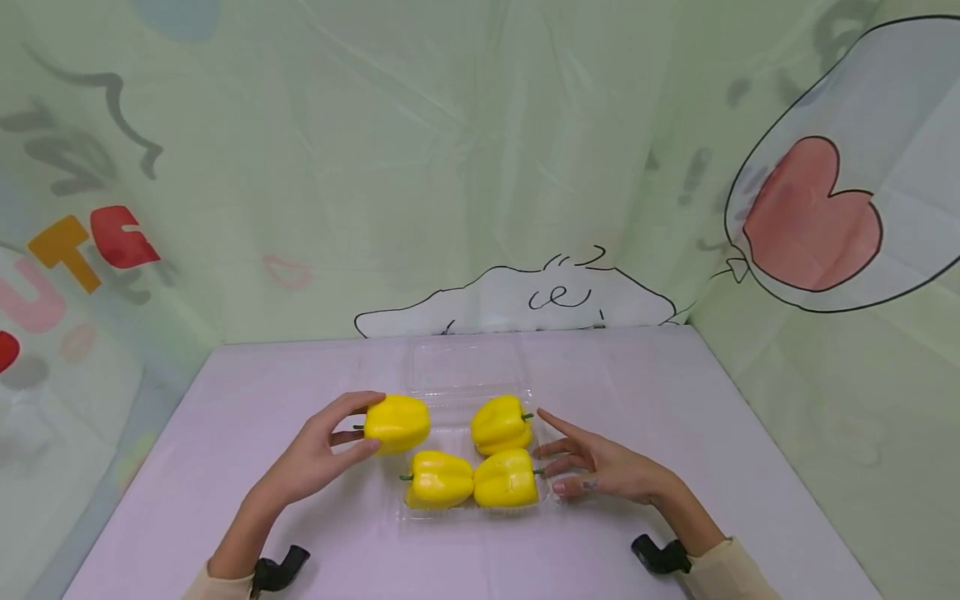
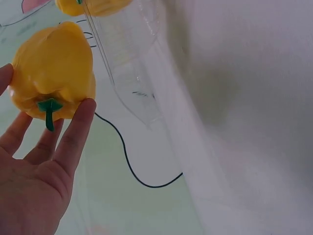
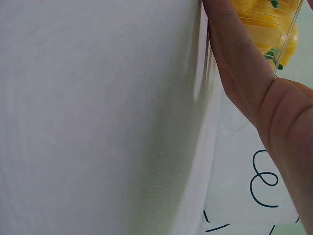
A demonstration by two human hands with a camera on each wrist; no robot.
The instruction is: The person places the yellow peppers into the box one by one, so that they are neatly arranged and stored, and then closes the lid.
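Observation:
Between the thumb and fingers of my left hand (image 1: 326,446) is a yellow bell pepper (image 1: 397,423), held above the left back part of a clear plastic box (image 1: 472,513). In the left wrist view this bell pepper (image 2: 54,68) has its green stem toward the palm. Inside the box are three more yellow peppers: a back right pepper (image 1: 501,425), a front left pepper (image 1: 440,480) and a front right pepper (image 1: 507,478). My right hand (image 1: 607,462) is at the box's right side, fingers loosely spread and holding no pepper. Whether its fingertips touch the box is unclear.
The box's transparent lid (image 1: 467,367) lies folded back behind it. A pale cloth covers the table (image 1: 337,550). Printed curtains (image 1: 465,167) rise behind the table and on both sides. Each wrist bears a black camera mount (image 1: 282,568).

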